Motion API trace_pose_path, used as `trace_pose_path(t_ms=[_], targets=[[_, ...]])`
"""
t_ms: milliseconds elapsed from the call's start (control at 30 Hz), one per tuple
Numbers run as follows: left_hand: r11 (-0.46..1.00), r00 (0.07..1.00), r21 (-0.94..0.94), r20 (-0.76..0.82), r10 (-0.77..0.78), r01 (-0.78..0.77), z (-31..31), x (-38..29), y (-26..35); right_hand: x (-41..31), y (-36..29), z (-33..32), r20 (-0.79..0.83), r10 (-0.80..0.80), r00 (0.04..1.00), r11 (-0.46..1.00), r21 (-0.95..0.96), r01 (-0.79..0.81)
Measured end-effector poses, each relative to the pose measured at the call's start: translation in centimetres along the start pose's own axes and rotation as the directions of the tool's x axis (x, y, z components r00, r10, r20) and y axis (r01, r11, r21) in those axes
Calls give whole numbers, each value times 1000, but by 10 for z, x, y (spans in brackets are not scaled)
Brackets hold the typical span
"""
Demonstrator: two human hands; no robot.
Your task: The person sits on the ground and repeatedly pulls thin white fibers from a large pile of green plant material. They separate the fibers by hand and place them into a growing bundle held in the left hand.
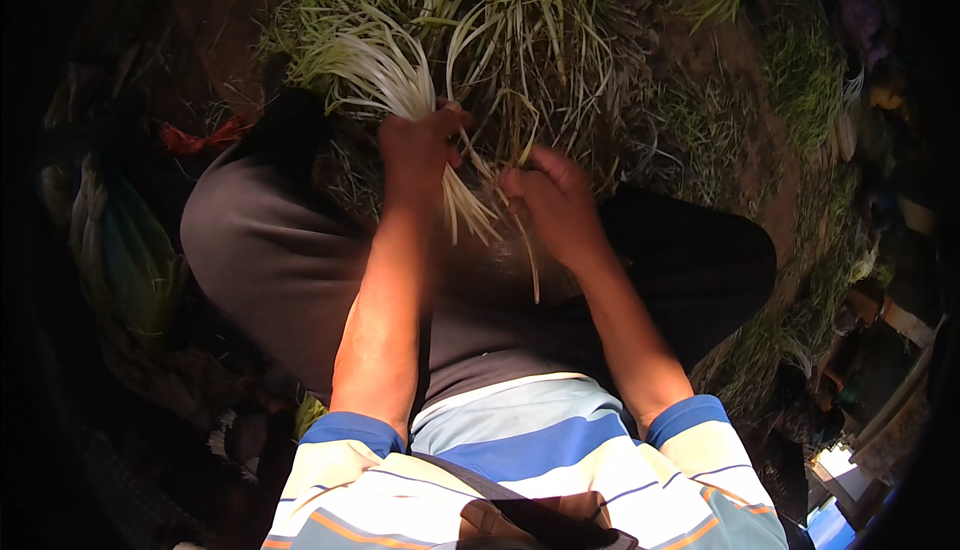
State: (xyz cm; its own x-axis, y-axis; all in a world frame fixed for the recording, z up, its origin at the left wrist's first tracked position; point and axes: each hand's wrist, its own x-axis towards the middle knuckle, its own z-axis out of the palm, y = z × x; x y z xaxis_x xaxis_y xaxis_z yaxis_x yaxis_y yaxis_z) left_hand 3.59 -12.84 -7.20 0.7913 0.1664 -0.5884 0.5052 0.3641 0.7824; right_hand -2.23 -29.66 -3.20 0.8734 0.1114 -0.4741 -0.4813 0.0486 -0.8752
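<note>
My left hand (pixel 424 141) is closed around a bundle of long, pale leafy stalks (pixel 394 85). Their white lower ends (pixel 465 209) stick out below the fist, and the leaves fan up to the left. My right hand (pixel 551 194) pinches a few thin, yellowish stalks (pixel 529 134) just right of the bundle; one withered stalk hangs down below the fingers. Beyond both hands spreads a large heap of the same green stalks (pixel 525 17), tangled, with drier strands on its right side.
My crossed legs in dark trousers (pixel 277 227) flank the hands. Red ties (pixel 202 136) lie on the ground at the left, above a green bundle (pixel 135 250). More greens (pixel 806 77) and loose scraps (pixel 690 130) lie to the right. Wooden pieces (pixel 904 321) are at the lower right.
</note>
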Motion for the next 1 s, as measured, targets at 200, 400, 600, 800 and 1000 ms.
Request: trace_pose_path(t_ms=[200,400,600,800,1000], targets=[[993,983,-93,-171,59,-75,-12,12,-1,-68,-45,-54,22,-111,994,984,-141,113],[967,974,-228,-217,63,-113,-17,16,2,-133,-98,-148,-333,-258,907,966,-85,244],[947,979,-298,-194,62,-119,-21,19,0,-148,-126,-248,-477,-362,801,915,-18,403],[931,983,-360,-185,-2,-66,-17,13,6,-117,-115,-310,-665,-306,682,893,48,447],[905,968,-411,-251,9,-114,-31,24,9,-87,-93,-370,-829,-223,514,818,128,561]])
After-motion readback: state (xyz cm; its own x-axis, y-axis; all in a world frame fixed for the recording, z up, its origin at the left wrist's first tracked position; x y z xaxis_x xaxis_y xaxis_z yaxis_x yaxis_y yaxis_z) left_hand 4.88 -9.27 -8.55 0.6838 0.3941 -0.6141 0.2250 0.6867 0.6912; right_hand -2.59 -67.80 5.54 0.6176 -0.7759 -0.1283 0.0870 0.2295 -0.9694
